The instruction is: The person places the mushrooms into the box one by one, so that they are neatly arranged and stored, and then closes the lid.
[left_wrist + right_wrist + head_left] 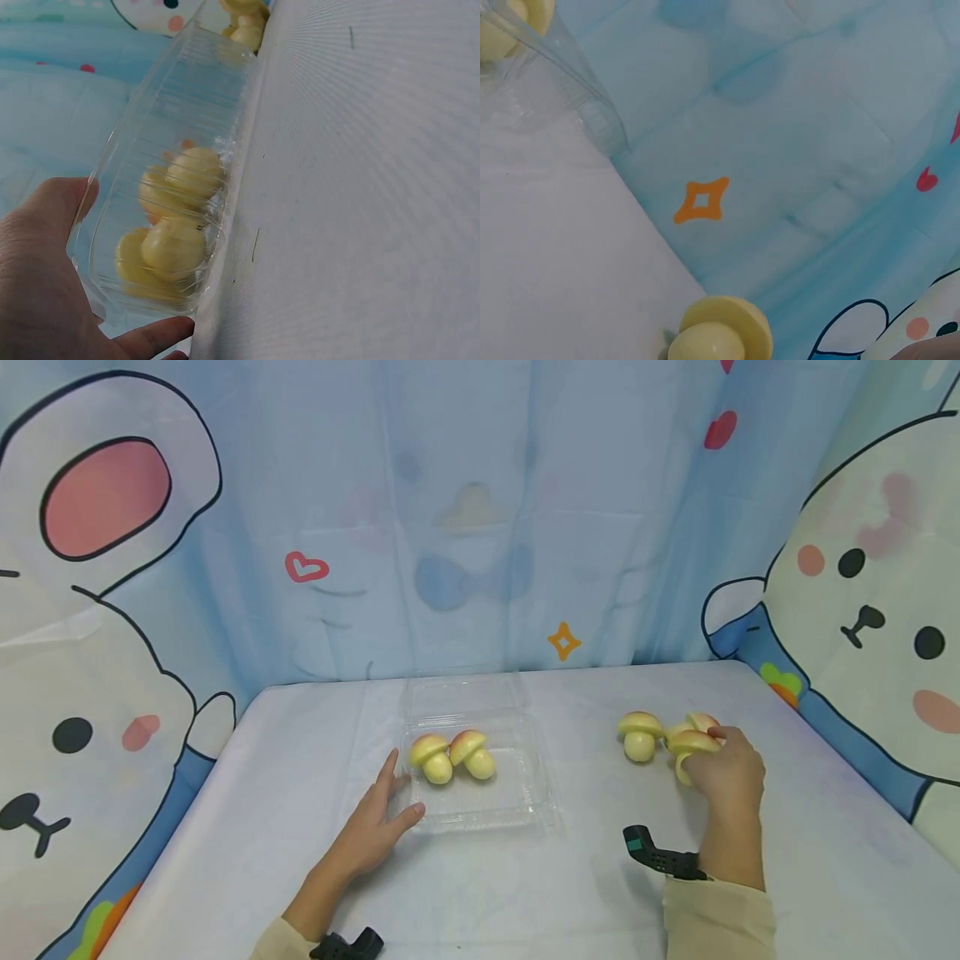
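Two yellow toy mushrooms (468, 755) with reddish-tinted caps lie side by side in a clear plastic clamshell box (517, 789), its lid folded back. My left hand (371, 827) rests against the box's left side, fingers fairly straight and thumb at the near corner. In the left wrist view the thumb (64, 199) touches the box rim. Over on the right, my right hand (731, 777) pinches a toy mushroom (692, 742) by its cap and stem. Another toy mushroom (640, 737) stands to its left, and one more (703, 721) is partly hidden behind it.
A white cloth covers the table (585, 877). Behind the table hangs a blue curtain (465, 460) printed with cartoon animals, hearts and a star. The box's folded-back lid (465, 695) lies toward the curtain.
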`<state>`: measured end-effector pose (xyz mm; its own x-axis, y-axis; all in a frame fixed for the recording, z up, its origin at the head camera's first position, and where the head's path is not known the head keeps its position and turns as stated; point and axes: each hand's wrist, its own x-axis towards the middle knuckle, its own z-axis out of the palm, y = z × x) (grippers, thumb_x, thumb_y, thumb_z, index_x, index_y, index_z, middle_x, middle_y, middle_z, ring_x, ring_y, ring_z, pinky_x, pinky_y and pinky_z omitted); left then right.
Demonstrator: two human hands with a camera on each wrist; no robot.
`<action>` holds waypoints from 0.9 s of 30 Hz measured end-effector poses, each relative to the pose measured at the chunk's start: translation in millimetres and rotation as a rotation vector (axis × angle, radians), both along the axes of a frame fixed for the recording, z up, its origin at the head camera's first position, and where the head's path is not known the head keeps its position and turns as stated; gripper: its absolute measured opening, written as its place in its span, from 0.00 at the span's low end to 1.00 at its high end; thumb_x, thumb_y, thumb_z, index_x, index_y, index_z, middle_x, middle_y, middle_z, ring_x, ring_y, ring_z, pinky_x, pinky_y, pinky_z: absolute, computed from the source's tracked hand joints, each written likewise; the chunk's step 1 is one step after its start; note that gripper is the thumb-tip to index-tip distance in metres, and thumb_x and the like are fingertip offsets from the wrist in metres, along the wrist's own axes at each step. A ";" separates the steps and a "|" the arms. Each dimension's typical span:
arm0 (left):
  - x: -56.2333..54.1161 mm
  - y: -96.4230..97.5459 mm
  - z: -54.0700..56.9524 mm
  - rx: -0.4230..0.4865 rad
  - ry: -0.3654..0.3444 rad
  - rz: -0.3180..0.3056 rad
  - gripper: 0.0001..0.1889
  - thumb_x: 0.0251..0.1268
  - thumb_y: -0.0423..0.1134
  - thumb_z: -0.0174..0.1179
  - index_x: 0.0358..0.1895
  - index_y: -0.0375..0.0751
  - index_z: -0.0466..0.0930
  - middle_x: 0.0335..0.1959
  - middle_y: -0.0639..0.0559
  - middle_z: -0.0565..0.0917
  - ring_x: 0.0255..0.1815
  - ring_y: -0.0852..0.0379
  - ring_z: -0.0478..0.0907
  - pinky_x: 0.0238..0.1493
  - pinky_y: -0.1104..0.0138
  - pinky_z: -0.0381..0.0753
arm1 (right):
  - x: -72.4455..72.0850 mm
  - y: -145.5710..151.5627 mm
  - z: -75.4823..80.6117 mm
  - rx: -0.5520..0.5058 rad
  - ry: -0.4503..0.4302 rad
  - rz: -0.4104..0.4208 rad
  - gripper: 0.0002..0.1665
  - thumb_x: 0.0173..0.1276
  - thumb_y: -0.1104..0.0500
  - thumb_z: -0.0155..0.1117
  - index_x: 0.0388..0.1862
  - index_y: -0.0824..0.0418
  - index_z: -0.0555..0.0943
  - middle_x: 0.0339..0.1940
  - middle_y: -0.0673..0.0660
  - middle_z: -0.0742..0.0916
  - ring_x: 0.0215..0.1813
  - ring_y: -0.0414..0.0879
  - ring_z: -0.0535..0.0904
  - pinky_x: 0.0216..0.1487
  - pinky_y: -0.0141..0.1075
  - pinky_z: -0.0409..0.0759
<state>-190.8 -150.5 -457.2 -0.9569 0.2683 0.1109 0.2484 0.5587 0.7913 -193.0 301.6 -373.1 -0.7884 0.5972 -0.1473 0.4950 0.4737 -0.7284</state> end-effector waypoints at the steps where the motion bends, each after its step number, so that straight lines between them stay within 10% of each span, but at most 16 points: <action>1: 0.2 -0.1 0.0 0.001 -0.001 0.000 0.47 0.75 0.53 0.57 0.86 0.48 0.38 0.75 0.35 0.72 0.81 0.33 0.60 0.77 0.33 0.52 | 0.5 -0.4 2.3 0.000 0.002 0.004 0.45 0.68 0.64 0.57 0.83 0.69 0.54 0.78 0.80 0.63 0.72 0.74 0.61 0.72 0.65 0.68; 27: 0.5 0.5 1.5 0.002 -0.014 0.002 0.47 0.75 0.54 0.57 0.86 0.50 0.38 0.76 0.36 0.72 0.82 0.35 0.58 0.78 0.34 0.51 | 11.2 -25.9 39.5 0.022 0.089 0.035 0.45 0.73 0.63 0.58 0.84 0.63 0.53 0.80 0.76 0.61 0.76 0.74 0.60 0.71 0.65 0.70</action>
